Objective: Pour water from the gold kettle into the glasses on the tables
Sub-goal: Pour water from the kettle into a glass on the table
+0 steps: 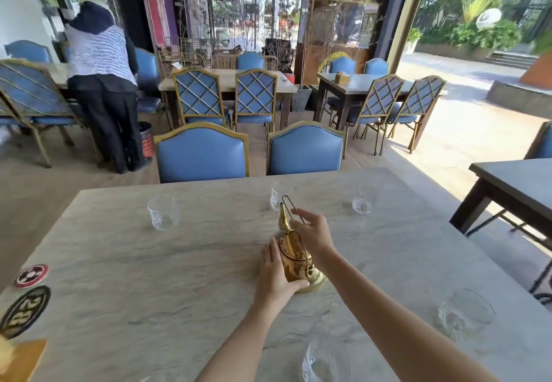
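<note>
**Both grips on the kettle, five glasses waiting**

The left grip (277, 274) wraps the belly of the gold kettle (294, 257). Its fingers lie along the side and its thumb hooks round just above the foot. The right grip (313, 232) sits over the kettle's upper back with its fingertips at the thin wire handle (291, 206). Whether they pinch the wire or only touch it I cannot tell.

The kettle stands near the middle of the worktop (149, 262), a little toward the right edge, with its spout toward the far edge.

Polished metal like this is probably slick and stiff, and heavy if it is full. The wire looks too slight to carry the load alone. A hand under the belly with the other steadying the top seems the safer hold for a controlled tilt.

The cut glasses are brittle and likely light enough to skid if the spout knocks them.

By count there is one kettle and five glasses:
- far-left glass (162, 212)
- far-middle glass (279, 196), just beyond the spout
- far-right glass (361, 203)
- near-right glass (464, 311)
- near-edge glass (325, 360)

None shows its water level clearly.

Two round badges (32, 275) lie at the left edge, and two blue chairs (203, 154) stand against the far edge.
</note>
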{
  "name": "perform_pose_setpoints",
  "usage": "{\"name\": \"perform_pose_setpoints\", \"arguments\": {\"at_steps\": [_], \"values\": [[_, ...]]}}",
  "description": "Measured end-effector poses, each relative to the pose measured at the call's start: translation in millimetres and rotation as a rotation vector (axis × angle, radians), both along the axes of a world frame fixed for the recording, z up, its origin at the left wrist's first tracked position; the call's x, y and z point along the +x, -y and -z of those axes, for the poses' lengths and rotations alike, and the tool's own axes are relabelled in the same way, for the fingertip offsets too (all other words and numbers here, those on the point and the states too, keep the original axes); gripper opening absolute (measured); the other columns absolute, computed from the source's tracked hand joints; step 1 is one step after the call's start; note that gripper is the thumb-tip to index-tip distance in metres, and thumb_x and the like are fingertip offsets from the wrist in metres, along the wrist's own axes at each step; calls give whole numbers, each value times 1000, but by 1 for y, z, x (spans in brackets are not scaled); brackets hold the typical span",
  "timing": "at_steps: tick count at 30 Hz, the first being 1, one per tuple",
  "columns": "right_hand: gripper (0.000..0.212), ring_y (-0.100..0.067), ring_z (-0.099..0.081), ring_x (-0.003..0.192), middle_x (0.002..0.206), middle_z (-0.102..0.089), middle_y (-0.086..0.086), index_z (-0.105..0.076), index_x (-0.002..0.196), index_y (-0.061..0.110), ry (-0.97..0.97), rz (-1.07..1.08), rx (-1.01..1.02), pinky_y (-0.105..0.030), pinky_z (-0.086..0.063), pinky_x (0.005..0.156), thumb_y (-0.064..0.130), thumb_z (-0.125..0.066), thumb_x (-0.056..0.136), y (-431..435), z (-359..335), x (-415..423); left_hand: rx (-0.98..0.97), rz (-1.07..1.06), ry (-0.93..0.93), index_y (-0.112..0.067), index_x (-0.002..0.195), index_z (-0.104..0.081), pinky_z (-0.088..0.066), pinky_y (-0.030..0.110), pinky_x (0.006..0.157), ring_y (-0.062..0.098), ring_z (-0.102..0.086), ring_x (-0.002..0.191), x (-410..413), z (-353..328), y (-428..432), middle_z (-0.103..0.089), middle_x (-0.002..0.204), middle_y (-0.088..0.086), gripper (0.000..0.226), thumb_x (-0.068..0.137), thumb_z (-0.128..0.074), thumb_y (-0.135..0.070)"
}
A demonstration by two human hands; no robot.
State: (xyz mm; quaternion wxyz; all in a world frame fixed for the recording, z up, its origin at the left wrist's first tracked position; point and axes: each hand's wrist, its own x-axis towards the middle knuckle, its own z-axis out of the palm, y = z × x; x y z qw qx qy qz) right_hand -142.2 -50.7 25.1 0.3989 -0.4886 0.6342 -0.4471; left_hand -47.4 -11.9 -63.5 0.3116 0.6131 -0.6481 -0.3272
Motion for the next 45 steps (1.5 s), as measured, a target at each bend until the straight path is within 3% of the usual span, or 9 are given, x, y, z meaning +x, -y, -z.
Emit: {"name": "perform_pose_setpoints", "arguments": {"at_steps": [6,14,19,23,30,32,36,40,45], "values": [[42,-10,-36,42,54,-50,2,-58,131,6,39,-111,-39,-24,-31,40,0,-58,89,-18,-57,8,-115,-87,10,-8,157,-4,-28,33,120,22,-21,149,10,-37,-16,-13,160,9,134,60,-88,-45],[36,-15,-39,41,52,-49,-6,-61,124,-1,82,-250,-114,-24,-34,41,0,-59,88,-60,-129,31,-218,-160,96,-7,152,-16,-30,33,117,22,-29,139,45,-106,-68,-31,146,8,129,55,-88,-53],[9,-15,-38,37,50,-45,-8,-66,88,-9,111,-377,-130,-22,-33,42,-4,-59,88,-113,-142,47,-159,-210,97,-9,150,-25,-30,38,117,24,-33,138,68,-117,-135,-37,145,8,130,47,-77,-71],[20,-16,-35,41,54,-45,-10,-64,103,-17,80,-454,-39,-13,-30,31,-3,-60,89,-159,-141,65,-54,-243,82,-15,148,-28,-37,41,113,21,-39,135,85,-110,-197,-42,143,3,129,44,-70,-79],[16,-15,-35,40,52,-46,-8,-68,89,-14,-168,-554,14,-20,-30,39,2,-63,86,-208,-111,86,152,-197,-32,-26,149,-25,-38,43,113,17,-41,136,98,-92,-276,-42,147,-3,129,43,-72,-83],[13,-16,-38,40,53,-49,-6,-70,81,-3,-257,-573,11,-21,-32,38,7,-65,87,-219,-102,95,212,-174,-88,-25,148,-28,-41,38,111,17,-45,133,102,-87,-289,-46,143,-3,123,48,-75,-79],[16,-13,-44,41,61,-57,-4,-74,98,6,-435,-594,-8,-21,-37,36,15,-67,87,-234,-90,114,320,-153,-197,-20,140,-35,-42,14,82,10,-52,113,111,-82,-307,-53,125,-7,91,69,-81,-54],[21,-11,-47,45,79,-65,-8,-74,101,4,-570,-597,-33,-21,-37,43,19,-67,88,-241,-81,129,354,-179,-238,-20,140,-38,-48,33,103,16,-54,121,113,-73,-317,-55,132,-3,103,58,-80,-66],[21,-10,-49,49,82,-70,-14,-76,98,2,-679,-612,-29,-21,-40,48,19,-69,87,-243,-80,148,354,-195,-304,-16,134,-45,-44,21,91,12,-55,111,116,-70,-320,-59,127,-2,85,67,-81,-56]]}}
